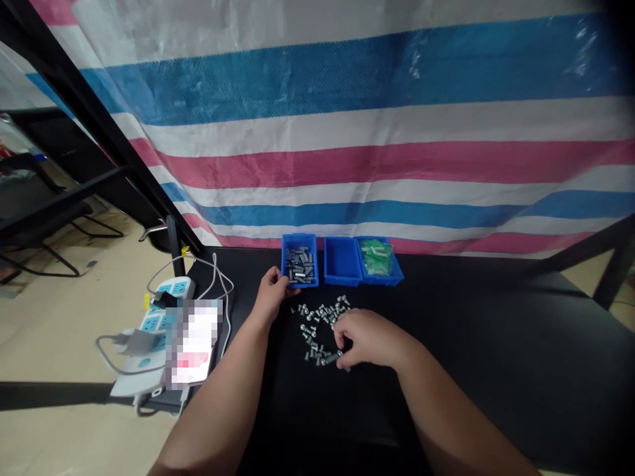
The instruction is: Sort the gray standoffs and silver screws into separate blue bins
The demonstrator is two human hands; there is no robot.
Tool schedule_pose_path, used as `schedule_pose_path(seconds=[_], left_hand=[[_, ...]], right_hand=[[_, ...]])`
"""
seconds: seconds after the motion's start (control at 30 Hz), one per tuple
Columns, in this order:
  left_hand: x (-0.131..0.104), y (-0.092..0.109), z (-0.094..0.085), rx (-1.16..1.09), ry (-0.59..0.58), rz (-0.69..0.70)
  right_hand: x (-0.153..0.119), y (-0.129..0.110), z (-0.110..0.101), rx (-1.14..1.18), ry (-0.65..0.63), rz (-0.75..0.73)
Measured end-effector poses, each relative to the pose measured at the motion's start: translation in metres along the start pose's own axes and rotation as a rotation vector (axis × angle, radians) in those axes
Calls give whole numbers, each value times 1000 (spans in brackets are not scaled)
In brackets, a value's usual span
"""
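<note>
Lying loose: a spread pile of small silver round-headed metal screws (pixel 324 311) is seen on the flat black tabletop (pixel 471 330); it is taken as the landmark below.
Right hand: the bare right hand (pixel 364 336) is held low over the pile's right edge, thumb and fingers curled with a narrow gap; whether a piece is pinched between the tips cannot be told.
Near the fingertips: a short grey metal piece (pixel 331 359) is seen at the pile's near edge.
Risk at the pile: small parts could be knocked away, or two caught together, if the curled fingers were swept across; those beneath the palm are hidden.
Left hand: the bare left hand (pixel 272 294) is set beyond the pile, to its left, closed on a box corner.
Left box: short dark-grey metal cylinders are held in the open blue plastic box (pixel 316 264) beyond the pile; they could be spilled if that corner were lifted or pulled sharply.
Other boxes: beyond the pile, further right, are placed a second blue plastic box (pixel 342 280) and a third blue plastic box (pixel 395 272), the latter holding a crinkled green plastic packet (pixel 376 254).
Cables: well left of the pile, a white power strip with blue sockets (pixel 149 324) is crossed by cords; one could be snagged by the left forearm.
</note>
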State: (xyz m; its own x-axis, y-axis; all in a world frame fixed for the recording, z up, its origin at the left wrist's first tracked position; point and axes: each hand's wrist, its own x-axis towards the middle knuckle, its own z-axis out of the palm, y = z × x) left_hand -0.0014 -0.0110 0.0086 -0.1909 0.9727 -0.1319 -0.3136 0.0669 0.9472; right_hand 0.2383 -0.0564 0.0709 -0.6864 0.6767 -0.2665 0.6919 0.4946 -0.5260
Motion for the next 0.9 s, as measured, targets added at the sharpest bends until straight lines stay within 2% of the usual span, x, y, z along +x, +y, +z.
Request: schedule_pose_path(seconds=[0.07, 0.2, 0.4, 0.5, 0.63, 0.7, 0.8, 0.83, 0.9], left_hand=[[0, 1, 0, 5, -1, 1], [0, 1, 0, 0, -12, -7], [-2, 3, 1, -5, -1, -14], [-3, 4, 2, -4, -2, -15], [-2, 3, 2, 7, 3, -6], [-1, 2, 1, 0, 0, -2], [0, 1, 0, -12, -4, 2], [0, 0, 0, -12, -2, 3], [1, 0, 0, -5, 5, 1]], right_hand=[[1, -5, 6, -49, 4, 25], [5, -12, 15, -49, 41, -23], [6, -8, 10, 34, 118, -151], [6, -7, 3, 152, 212, -205], [6, -4, -1, 407, 347, -203], [7, -2, 0, 444, 294, -217], [11, 2, 5, 437, 105, -232], [14, 3, 8, 463, 86, -222], [22, 3, 14, 598, 199, -193]])
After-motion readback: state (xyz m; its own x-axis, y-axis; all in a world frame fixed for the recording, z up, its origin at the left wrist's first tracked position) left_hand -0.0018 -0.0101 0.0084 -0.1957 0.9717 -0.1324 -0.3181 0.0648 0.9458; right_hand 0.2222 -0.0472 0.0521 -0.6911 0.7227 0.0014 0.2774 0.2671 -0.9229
